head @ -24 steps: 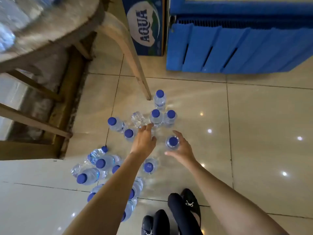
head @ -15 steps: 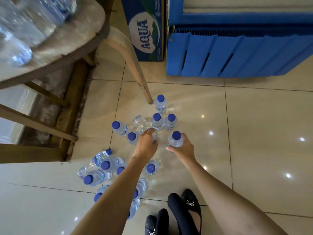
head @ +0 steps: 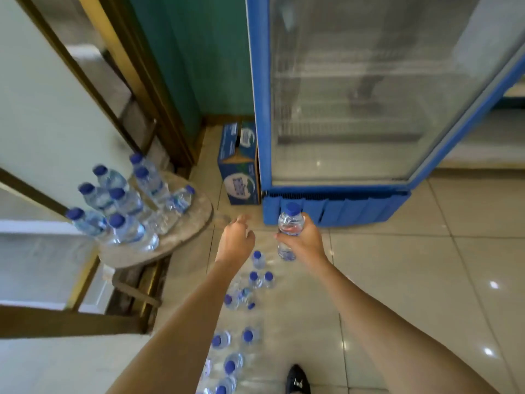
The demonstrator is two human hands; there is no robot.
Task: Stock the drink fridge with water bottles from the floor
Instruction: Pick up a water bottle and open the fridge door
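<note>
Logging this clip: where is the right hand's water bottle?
Centre of the head view: the water bottle is upright in the right hand, before the fridge's blue base.

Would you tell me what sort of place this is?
Probably a small shop or café: a blue glass-door drinks fridge, a branded water carton beside it, and loose water bottles on the tiled floor and a round table.
</note>
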